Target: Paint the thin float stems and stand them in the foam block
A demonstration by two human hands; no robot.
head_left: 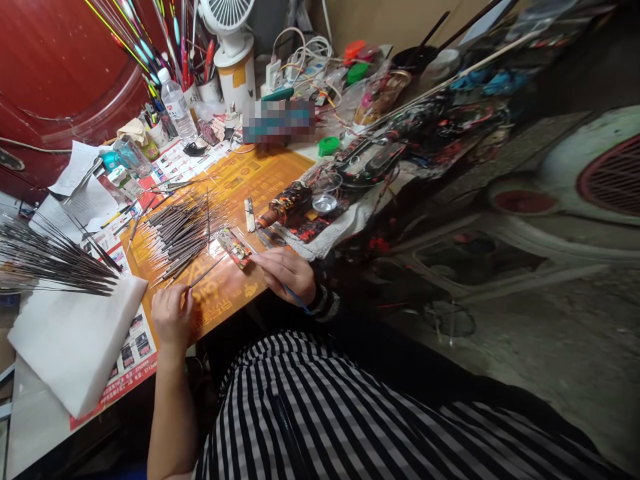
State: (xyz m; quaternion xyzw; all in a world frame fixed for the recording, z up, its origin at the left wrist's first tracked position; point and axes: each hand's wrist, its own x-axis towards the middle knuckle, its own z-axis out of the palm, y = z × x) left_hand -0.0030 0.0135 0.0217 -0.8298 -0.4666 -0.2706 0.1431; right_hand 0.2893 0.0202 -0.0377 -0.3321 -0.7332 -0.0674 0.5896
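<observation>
Left hand pinches a slender stick above the orange mat; right hand grips a fine brush. Stick judged light, stiff but brittle; hold near its end with a gentle pinch, avoiding bending.

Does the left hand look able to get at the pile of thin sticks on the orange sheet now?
Probably yes. The left hand sits just below the pile of thin sticks on the orange sheet, with nothing standing between them, though its fingers seem to hold one stick already.
</observation>
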